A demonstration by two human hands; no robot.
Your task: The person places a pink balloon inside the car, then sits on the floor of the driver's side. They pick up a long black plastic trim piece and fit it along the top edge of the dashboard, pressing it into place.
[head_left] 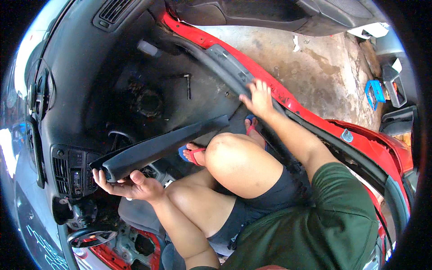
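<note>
My left hand [135,185] supports the near-left end of a long black plastic trim panel [166,146], its fingers under the end and the thumb up beside it. The panel slants up to the right, across the space ahead of my knees. On the right, my right hand [260,99] rests with fingers spread at the black sill trim [231,67] along the red door sill [283,95]. That hand holds nothing I can see; whether it presses on the trim or only hovers, I cannot tell.
A ratchet wrench [188,85] lies on the dark car floor. The dashboard console [72,168] and steering wheel [92,236] are at the left. The open door [261,15] stands at the top. Beyond the sill, a blue crate [374,94] sits on stained concrete [315,58].
</note>
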